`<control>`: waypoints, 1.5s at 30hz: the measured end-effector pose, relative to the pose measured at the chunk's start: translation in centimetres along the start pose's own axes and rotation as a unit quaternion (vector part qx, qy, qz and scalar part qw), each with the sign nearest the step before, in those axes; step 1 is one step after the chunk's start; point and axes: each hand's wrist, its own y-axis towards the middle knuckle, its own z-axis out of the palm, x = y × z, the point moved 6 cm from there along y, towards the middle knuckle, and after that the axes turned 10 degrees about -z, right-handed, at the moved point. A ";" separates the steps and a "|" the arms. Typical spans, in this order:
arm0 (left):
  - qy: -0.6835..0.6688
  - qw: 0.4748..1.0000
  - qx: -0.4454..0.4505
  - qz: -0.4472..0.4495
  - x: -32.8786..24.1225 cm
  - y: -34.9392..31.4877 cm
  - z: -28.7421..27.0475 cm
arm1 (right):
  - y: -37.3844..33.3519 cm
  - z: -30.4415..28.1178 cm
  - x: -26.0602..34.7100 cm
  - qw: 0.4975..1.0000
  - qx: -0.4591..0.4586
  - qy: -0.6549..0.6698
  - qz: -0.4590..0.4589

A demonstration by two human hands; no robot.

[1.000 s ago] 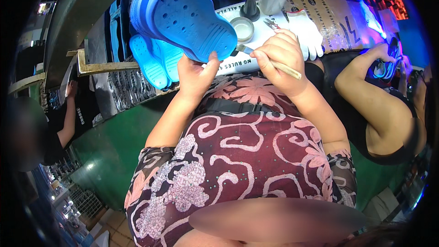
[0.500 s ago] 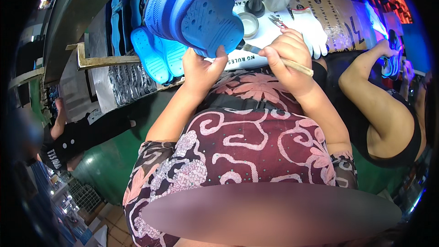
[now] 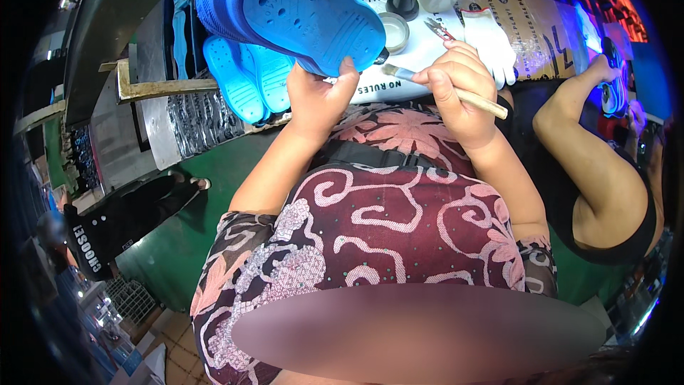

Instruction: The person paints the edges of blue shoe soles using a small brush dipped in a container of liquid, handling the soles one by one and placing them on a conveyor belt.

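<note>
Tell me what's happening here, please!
The person's left hand holds up a blue shoe, and the right hand holds a brush with a pale handle. The brush tip looks just clear of the shoe. Beyond the brush are a small round dish and a white glove; more blue shoe pieces lie to the left.

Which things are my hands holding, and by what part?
Left hand: a blue, clog-shaped piece with holes, by its near end's edge. Right hand: a slim brush, by its pale, wood-coloured handle.
</note>
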 end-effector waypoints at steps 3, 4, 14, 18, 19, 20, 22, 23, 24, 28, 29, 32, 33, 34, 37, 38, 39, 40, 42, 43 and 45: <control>0.008 1.000 0.006 0.004 0.3 0.1 0.1 | 0.4 0.2 -0.2 1.000 -0.006 -0.003 0.006; 0.009 1.000 0.008 0.009 0.4 0.1 0.2 | 0.4 0.4 -0.2 1.000 0.004 -0.011 -0.002; -0.039 0.997 0.023 -0.062 -0.1 0.1 0.6 | 0.3 -0.5 -0.9 1.000 -0.021 -0.006 0.015; -0.043 0.998 0.017 -0.051 -0.1 0.0 0.8 | 0.3 0.0 -0.9 0.998 0.046 -0.040 0.010; -0.045 0.997 0.018 -0.056 -0.2 -0.1 0.8 | 0.1 -0.2 -0.9 0.998 0.040 -0.047 0.005; -0.042 0.997 0.023 -0.061 -0.1 -0.1 0.9 | 0.0 -0.7 -1.0 0.998 0.034 -0.055 0.001; -0.035 0.996 0.033 -0.073 -0.1 -0.1 0.8 | -0.5 -1.5 -1.2 0.998 0.016 -0.061 0.006; -0.048 0.995 0.030 -0.081 -0.2 -0.2 0.6 | -1.0 -1.9 -1.2 0.998 0.005 -0.062 0.016; -0.061 0.994 0.032 -0.082 -0.6 0.0 0.8 | -1.1 -2.5 -1.3 0.997 -0.011 -0.067 0.022; -0.050 0.995 0.062 -0.059 -3.0 0.8 -1.0 | -2.4 -3.7 -1.7 0.993 -0.021 -0.044 0.104; -0.052 0.996 0.060 -0.041 -3.9 1.2 -1.6 | -2.7 -4.0 -2.0 0.993 -0.032 -0.038 0.110; -0.224 0.959 0.111 -0.132 -7.9 1.4 -1.0 | -4.0 -5.2 -2.8 0.990 -0.073 -0.047 0.108; -0.211 0.937 0.211 -0.180 -9.0 1.5 -0.3 | -4.3 -5.8 -3.0 0.989 -0.083 -0.050 0.110; -0.194 0.905 0.308 -0.222 -9.6 1.4 0.7 | -4.8 -6.4 -3.0 0.987 -0.097 -0.059 0.115; -0.169 0.802 0.506 -0.268 -12.2 0.9 5.0 | -5.5 -7.0 -2.3 0.982 -0.098 -0.060 0.153; -0.127 0.810 0.525 -0.230 -14.2 2.1 7.7 | -6.0 -6.9 -2.2 0.979 -0.120 -0.050 0.154; -0.094 0.812 0.545 -0.186 -15.7 3.4 9.5 | -6.6 -6.9 -2.5 0.975 -0.134 -0.090 0.155; -0.075 0.834 0.532 -0.128 -17.1 5.7 12.4 | -7.0 -6.8 -2.7 0.970 -0.141 -0.124 0.157; -0.202 0.783 0.572 -0.135 -20.4 10.9 18.1 | -7.6 -6.5 -3.3 0.956 -0.160 -0.012 0.247; -0.308 0.767 0.540 -0.159 -21.4 15.0 20.3 | -7.4 -6.0 -3.2 0.963 -0.151 -0.024 0.222; -0.227 0.890 0.396 -0.004 -26.3 17.7 23.1 | -8.0 -7.0 -3.3 0.962 -0.172 -0.050 0.204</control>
